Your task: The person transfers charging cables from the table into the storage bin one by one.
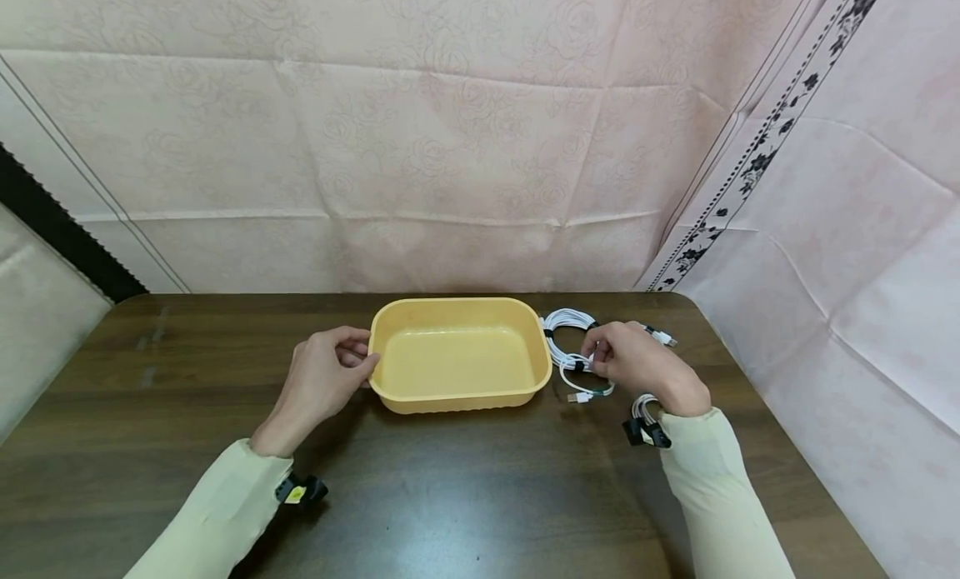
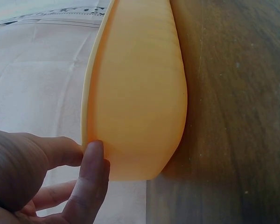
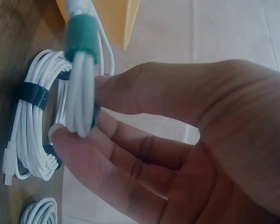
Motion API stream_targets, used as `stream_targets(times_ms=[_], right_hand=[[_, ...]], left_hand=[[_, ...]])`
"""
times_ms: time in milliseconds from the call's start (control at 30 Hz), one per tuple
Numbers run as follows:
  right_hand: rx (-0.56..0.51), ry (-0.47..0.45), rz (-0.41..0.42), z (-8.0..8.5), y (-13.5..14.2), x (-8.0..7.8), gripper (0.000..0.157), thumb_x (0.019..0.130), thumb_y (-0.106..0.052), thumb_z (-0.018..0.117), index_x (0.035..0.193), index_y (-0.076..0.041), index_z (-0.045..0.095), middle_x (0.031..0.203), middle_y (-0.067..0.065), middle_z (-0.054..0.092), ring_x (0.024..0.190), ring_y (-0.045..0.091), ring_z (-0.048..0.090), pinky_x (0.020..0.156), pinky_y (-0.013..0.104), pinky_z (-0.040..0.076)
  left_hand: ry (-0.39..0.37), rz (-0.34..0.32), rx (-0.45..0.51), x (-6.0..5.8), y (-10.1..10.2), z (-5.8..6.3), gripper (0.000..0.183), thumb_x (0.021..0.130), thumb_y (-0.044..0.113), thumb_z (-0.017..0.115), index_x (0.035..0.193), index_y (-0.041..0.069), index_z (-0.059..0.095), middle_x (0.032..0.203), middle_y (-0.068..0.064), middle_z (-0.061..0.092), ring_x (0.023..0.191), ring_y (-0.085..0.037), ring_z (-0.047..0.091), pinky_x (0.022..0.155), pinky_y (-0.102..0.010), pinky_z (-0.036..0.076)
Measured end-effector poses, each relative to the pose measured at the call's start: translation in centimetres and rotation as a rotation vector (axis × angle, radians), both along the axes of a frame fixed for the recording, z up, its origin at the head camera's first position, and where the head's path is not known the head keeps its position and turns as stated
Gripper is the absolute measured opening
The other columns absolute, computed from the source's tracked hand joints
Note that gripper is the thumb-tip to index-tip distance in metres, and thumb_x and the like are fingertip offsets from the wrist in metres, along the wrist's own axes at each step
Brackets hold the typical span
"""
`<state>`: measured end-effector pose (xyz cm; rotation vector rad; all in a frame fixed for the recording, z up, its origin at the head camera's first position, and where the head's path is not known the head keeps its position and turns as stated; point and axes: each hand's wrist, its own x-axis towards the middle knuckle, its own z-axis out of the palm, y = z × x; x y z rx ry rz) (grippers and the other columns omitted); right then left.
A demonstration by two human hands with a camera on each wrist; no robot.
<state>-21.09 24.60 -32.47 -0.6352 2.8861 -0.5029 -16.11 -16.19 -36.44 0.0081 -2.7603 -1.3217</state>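
Pale floral cloth (image 1: 450, 146) hangs behind the brown counter (image 1: 450, 496) before me. The left hand (image 1: 322, 375) pinches the left rim of the yellow tray (image 1: 461, 402), whose long axis follows the counter's far edge. Just beside its right end lies 1 white coil (image 1: 564, 318); next, toward the counter's right edge, the right hand (image 1: 641, 362) pinches 1 green-tied cable (image 3: 80, 88), the tray to its left. 1 more coil (image 1: 638, 407) shows beside the right wrist.
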Motion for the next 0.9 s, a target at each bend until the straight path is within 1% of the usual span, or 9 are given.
stream_targets(times_ms=[200, 433, 567, 700, 900], right_hand=[[-0.013, 0.005, 0.006, 0.06, 0.0, -0.19, 0.016, 0.086, 0.002, 0.065, 0.096, -0.007, 0.075, 0.077, -0.001, 0.067, 0.07, 0.011, 0.059, 0.064, 0.028, 0.051], [-0.015, 0.017, -0.007, 0.26, 0.08, -0.39, 0.017, 0.086, 0.001, 0.064, 0.096, -0.007, 0.075, 0.08, 0.001, 0.068, 0.073, 0.013, 0.059, 0.065, 0.029, 0.051], [-0.031, 0.017, -0.024, 0.49, -0.02, -0.31, 0.015, 0.087, 0.0, 0.066, 0.095, -0.008, 0.075, 0.08, 0.002, 0.067, 0.074, 0.014, 0.06, 0.066, 0.029, 0.051], [-0.04, 0.021, -0.029, 0.67, -0.11, -0.24, 0.013, 0.088, -0.001, 0.067, 0.093, -0.01, 0.075, 0.08, 0.002, 0.067, 0.074, 0.014, 0.059, 0.065, 0.029, 0.051], [-0.058, 0.024, -0.041, 0.83, -0.09, -0.34, 0.014, 0.088, -0.001, 0.066, 0.095, -0.01, 0.075, 0.08, 0.003, 0.068, 0.073, 0.015, 0.06, 0.064, 0.029, 0.051]], left_hand=[[0.004, -0.008, 0.003, -0.02, -0.03, -0.09, 0.035, 0.094, 0.012, 0.071, 0.127, -0.002, 0.066, 0.106, -0.017, 0.07, 0.084, -0.019, 0.071, 0.065, -0.023, 0.062], [0.008, -0.008, 0.003, -0.02, -0.08, -0.09, 0.036, 0.094, 0.011, 0.071, 0.127, -0.002, 0.066, 0.106, -0.017, 0.07, 0.084, -0.02, 0.071, 0.065, -0.023, 0.062], [0.004, -0.005, 0.006, 0.03, -0.07, -0.05, 0.036, 0.094, 0.011, 0.071, 0.127, -0.002, 0.066, 0.106, -0.017, 0.07, 0.083, -0.019, 0.071, 0.064, -0.023, 0.062], [0.0, -0.005, 0.011, 0.08, -0.05, -0.02, 0.036, 0.094, 0.011, 0.071, 0.127, -0.002, 0.066, 0.106, -0.018, 0.069, 0.083, -0.019, 0.071, 0.064, -0.023, 0.062], [0.0, -0.004, 0.018, 0.06, -0.01, 0.01, 0.035, 0.094, 0.011, 0.071, 0.126, -0.002, 0.066, 0.106, -0.018, 0.07, 0.083, -0.019, 0.071, 0.064, -0.023, 0.062]])
